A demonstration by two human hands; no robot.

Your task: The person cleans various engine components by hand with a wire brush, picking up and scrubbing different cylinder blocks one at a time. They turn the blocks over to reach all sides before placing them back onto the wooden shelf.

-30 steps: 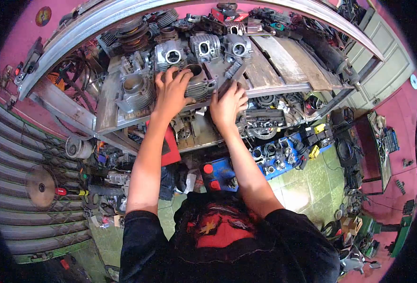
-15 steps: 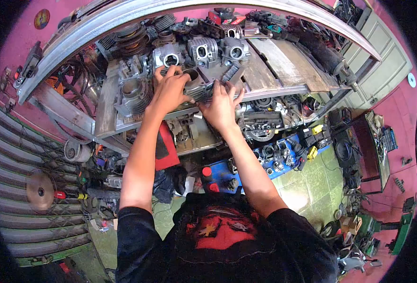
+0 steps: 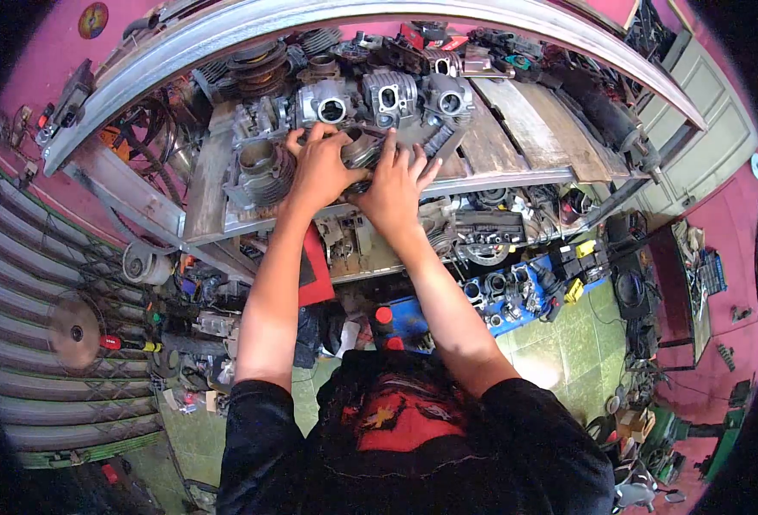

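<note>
**Two-handed hold on an engine part at a workshop shelf, seen from above.**

The finned cylinder [image 3: 361, 151] stands near the front edge of the upper shelf [image 3: 516, 116], bore upward, with only its rim and part of the bore showing between the hands. The left hand [image 3: 319, 172] lies over its left flank, fingers curled across the far rim. The right hand [image 3: 392, 190] presses its right flank with fingers spread. Both grips are closed on the part, clasping it from opposite sides. Whether its base has left the boards cannot be told, as the hands hide it.

Just behind it runs a row of three cylinder heads [image 3: 389, 90], close to the fingertips if not touching them. A second finned barrel [image 3: 263, 167] sits just beside the left hand. The right end of the shelf is bare planking.

Below is a lower shelf [image 3: 482, 230] crowded with dark castings, with a red panel [image 3: 314, 268] hanging at its left. On the tiled floor [image 3: 559, 343] rests a blue tray [image 3: 509, 292] of small parts.

Judged from the hand positions, the step in hand is securing the cylinder. Any shift from here would call for even pressure from both palms, since the fins give poor purchase and the part looks heavy. It would also need a straight path toward the body, clear of the heads behind and the barrel to the left.
</note>
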